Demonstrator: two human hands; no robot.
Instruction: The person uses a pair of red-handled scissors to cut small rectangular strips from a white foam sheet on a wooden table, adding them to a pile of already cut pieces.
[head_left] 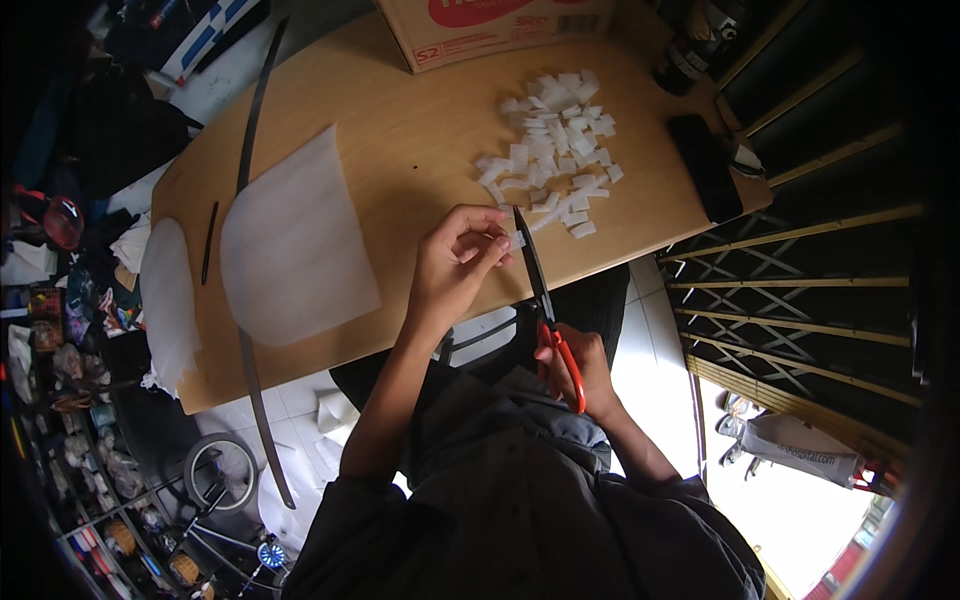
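Note:
My left hand [455, 262] is closed with thumb and fingers pinching a small white strip [516, 240] near the front edge of the wooden table. In my right hand [590, 372] is a pair of scissors [572, 365] with red handles and dark blades. The blades point away from me, their tips right beside the strip and my left fingertips. Just beyond lies a loose heap of small white cut pieces [560, 140]. To the left of my left hand, a large white sheet [300, 245] with one rounded side lies flat on the table.
A long dark flat strip [246, 160] runs under the sheet and past the table edge. Further left are a black pen [209, 243] and another white sheet [168, 300]. A cardboard box [490, 45], a dark bottle [690, 55] and a black phone-like object [703, 165] border the heap.

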